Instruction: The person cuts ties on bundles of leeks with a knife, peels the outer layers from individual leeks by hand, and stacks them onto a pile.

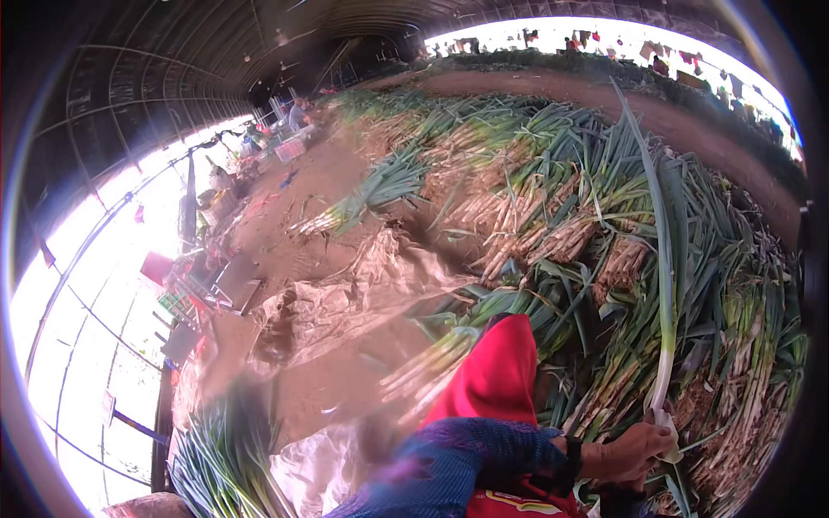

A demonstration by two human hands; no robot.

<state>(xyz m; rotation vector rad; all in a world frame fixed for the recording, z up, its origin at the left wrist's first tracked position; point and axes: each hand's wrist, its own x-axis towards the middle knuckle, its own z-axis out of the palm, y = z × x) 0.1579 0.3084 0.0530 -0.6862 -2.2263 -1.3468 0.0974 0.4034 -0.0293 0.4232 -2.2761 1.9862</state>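
Note:
My left hand (635, 451), at the end of a blue patterned sleeve (458, 457), reaches across to the lower right. Its fingers are closed around the white root end of a long green onion (665, 337). The stalk stands nearly upright, its leaves reaching far up the view. A pale loose layer (667, 436) hangs at the stalk's lower end beside my fingers. Of my right hand little can be made out; a dark patch below the left hand may be its sleeve. My knee, under red cloth (496, 371), is left of the hand.
Heaped green onions (553, 190) cover the right side and reach far back. Smaller bundles lie by my knee (432, 367) and at the lower left (224, 457). A crumpled brown sheet (345, 293) lies on the dirt floor. Crates (289, 149) and a person (299, 115) are farther back.

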